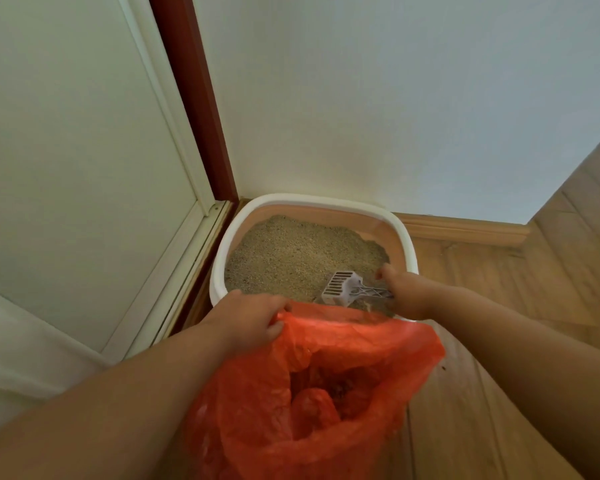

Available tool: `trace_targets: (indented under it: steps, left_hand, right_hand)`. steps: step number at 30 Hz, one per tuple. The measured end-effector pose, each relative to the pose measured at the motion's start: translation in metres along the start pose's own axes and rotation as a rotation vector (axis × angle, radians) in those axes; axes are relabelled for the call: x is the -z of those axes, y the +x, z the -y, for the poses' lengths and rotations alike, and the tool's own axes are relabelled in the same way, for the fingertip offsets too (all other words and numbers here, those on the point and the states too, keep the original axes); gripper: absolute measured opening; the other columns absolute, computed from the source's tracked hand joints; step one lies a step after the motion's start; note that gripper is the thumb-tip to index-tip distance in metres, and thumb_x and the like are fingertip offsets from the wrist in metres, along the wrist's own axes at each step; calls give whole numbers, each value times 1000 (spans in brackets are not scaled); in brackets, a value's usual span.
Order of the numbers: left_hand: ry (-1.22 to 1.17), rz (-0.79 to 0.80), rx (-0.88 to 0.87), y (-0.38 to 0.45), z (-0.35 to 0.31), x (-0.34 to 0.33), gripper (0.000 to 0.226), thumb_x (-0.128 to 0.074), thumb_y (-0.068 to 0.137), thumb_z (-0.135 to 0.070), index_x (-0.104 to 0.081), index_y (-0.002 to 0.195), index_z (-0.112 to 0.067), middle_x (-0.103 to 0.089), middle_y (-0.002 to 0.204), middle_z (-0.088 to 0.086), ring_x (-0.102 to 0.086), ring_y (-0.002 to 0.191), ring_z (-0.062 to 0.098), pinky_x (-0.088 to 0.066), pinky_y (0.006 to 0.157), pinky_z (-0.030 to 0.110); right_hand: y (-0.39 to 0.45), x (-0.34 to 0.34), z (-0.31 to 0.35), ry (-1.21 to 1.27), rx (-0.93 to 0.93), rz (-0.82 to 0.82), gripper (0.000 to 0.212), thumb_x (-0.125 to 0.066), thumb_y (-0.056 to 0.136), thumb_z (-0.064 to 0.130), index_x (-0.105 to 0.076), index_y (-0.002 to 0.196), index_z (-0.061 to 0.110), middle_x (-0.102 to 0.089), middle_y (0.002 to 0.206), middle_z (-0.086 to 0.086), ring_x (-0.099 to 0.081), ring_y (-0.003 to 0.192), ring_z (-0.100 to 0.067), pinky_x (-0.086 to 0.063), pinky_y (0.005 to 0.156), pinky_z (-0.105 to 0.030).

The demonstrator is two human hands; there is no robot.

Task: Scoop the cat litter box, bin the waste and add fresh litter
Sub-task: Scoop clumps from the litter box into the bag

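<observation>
She's scooping: right hand (407,292) gripping the scoop (343,287) at the box's (407,251) five o'clock, left hand (248,318) pinching the bag (326,375) open below. Next, I'd guess, she's lifting a sifted load across into that bag

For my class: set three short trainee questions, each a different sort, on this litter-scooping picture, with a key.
1. True or false: the left hand grips the rim of the red plastic bag.
2. Which tool does the right hand hold? A) brush B) slotted scoop C) spoon
3. Fill in: the scoop is over the ____ inside the litter box.

Key: 1 true; 2 B; 3 litter.
</observation>
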State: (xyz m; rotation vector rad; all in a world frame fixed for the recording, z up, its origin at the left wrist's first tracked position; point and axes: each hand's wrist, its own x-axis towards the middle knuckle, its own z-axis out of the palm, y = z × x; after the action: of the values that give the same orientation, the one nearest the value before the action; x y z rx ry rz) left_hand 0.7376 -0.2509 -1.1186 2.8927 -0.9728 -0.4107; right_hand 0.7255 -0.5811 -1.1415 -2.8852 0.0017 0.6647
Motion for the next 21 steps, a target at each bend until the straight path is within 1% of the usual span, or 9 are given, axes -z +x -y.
trace_targets:
  steps: [2,4,7,12,14,16,18,19,21]
  left_hand:
    - [-2,-14,14,2,-2,0,38,-49,97,-45,-51,134,-40,-68,119,-14,-64,110,10,-42,97,39]
    - [-1,-24,26,2,-3,2,38,-49,97,-44,-52,134,-39,-68,119,-13,-64,111,10,-43,98,40]
    - [10,-26,58,0,-4,7,38,-49,97,-44,-52,135,-37,-66,123,-12,-64,111,12,-44,101,41]
    - [9,-13,111,-4,1,10,38,-50,96,-44,-51,134,-38,-65,123,-10,-63,113,14,-43,99,41]
    - [5,-22,121,-5,3,12,38,-51,95,-45,-52,133,-39,-66,123,-11,-64,113,14,-43,100,41]
    - [-15,-35,129,-6,3,15,39,-51,93,-46,-53,131,-39,-67,120,-12,-64,111,14,-42,102,41]
    - [-33,-43,137,-7,3,19,41,-51,92,-48,-53,132,-40,-68,117,-12,-64,110,13,-39,104,43]
    - [-36,-46,140,-8,2,20,42,-50,91,-48,-53,133,-40,-68,115,-13,-64,110,12,-37,106,44]
    - [-35,-55,142,-10,2,23,42,-49,92,-48,-53,134,-41,-69,110,-12,-64,107,12,-33,108,45]
  right_hand:
    - [1,-7,-3,-56,-37,-52,33,-56,96,16,-44,126,14,-64,108,-12,-57,92,-29,-54,83,-43]
    - [2,-11,-7,-131,-55,-116,26,-54,93,14,-51,119,18,-62,105,-7,-57,99,-29,-55,85,-45]
    - [3,-12,-10,-232,-32,-161,31,-55,91,18,-59,121,26,-59,117,0,-51,111,-27,-52,91,-44]
    - [1,-11,-8,-215,-33,-147,39,-57,92,17,-60,128,29,-56,125,-1,-48,116,-27,-50,96,-43]
    - [-2,-8,-5,-146,18,-191,35,-61,93,25,-61,128,28,-56,125,-1,-49,118,-27,-48,98,-41]
    - [-6,-2,2,-26,104,-193,25,-65,94,38,-67,115,25,-60,114,1,-55,110,-23,-48,93,-36]
    - [-12,5,9,70,174,-116,28,-66,91,53,-69,99,26,-63,99,7,-61,95,-19,-51,84,-35]
    - [-16,8,13,80,196,-64,33,-67,88,60,-70,97,28,-63,97,9,-62,91,-15,-52,82,-35]
    - [-23,12,18,25,235,7,38,-70,84,63,-72,105,32,-60,102,11,-58,92,-9,-51,86,-33]
